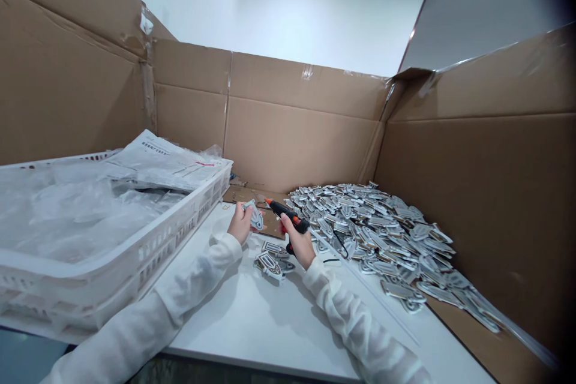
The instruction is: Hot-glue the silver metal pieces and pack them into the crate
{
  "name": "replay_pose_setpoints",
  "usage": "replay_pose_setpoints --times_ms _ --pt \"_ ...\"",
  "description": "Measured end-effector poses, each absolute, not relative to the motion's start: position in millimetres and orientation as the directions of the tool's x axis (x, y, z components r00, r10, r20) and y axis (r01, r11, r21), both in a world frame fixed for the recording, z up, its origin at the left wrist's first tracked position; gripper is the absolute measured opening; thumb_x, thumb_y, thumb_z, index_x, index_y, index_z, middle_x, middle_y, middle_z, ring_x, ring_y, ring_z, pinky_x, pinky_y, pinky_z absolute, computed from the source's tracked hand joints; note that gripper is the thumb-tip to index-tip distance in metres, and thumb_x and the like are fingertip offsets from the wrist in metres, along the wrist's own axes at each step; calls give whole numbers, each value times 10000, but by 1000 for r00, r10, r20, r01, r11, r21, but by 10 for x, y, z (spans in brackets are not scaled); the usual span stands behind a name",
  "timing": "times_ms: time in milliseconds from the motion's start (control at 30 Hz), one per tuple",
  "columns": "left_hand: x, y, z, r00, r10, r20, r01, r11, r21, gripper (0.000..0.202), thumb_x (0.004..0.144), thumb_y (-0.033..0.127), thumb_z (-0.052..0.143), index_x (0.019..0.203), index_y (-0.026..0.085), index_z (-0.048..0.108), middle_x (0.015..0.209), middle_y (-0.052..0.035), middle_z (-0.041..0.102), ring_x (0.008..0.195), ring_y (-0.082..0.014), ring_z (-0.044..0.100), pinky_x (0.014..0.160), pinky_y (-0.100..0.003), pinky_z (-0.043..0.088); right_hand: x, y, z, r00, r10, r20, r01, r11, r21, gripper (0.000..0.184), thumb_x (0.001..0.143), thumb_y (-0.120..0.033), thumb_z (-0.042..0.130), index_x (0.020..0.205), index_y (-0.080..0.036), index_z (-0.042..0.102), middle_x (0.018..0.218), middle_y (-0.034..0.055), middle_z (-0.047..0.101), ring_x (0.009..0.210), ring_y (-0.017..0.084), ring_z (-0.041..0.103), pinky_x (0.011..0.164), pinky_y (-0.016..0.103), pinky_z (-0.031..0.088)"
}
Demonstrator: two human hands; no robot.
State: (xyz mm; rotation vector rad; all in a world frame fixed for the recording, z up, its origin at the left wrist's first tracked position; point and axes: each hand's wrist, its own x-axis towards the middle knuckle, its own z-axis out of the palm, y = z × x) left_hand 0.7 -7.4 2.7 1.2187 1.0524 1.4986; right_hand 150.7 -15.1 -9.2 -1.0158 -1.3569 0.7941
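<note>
My left hand (240, 223) is closed on a small flat printed cutout (254, 216), white and grey with a pointed end, held up over the table. My right hand (299, 241) grips a black hot glue gun (288, 213) with orange parts. Its orange nozzle points up and left, close to the cutout but apart from it. Below and between my hands, several similar cutouts (271, 264) lie in a small loose pile on the white tabletop (252, 318).
A white plastic basket (180, 222) on the left holds clear plastic bags and a printed white packet (157, 159). To the right spreads a large heap of cutouts (373, 228). Cardboard walls (297, 126) enclose the table. A long clear stick (373, 288) lies beside my right forearm.
</note>
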Motion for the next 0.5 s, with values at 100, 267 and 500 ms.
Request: replay_pose_setpoints --times_ms 100,267,500 --pt "33 -96 48 -69 977 201 -130 -209 969 87 843 243 338 821 222 257 706 20 604 388 -94 528 402 -210 400 1509 -162 -101 33 921 388 127 381 -916 415 676 -582 513 564 -186 567 563 21 583 578 164 536 618 288 411" --pt "46 -78 33 -72 974 214 -49 -218 975 44 839 203 338 837 207 294 703 16 608 342 -75 497 323 -177 307 1524 -159 -132 -12 904 428 203 421 -884 429 711 -577 474 527 -202 572 573 23 587 635 176 540 661 290 408" --pt "58 -82 12 -60 971 231 -67 -235 970 51 829 205 355 861 201 315 652 51 549 335 -50 472 320 -156 322 1538 -174 -137 -24 895 446 310 431 -847 433 721 -557 472 500 -202 588 582 26 588 650 179 533 668 285 398"
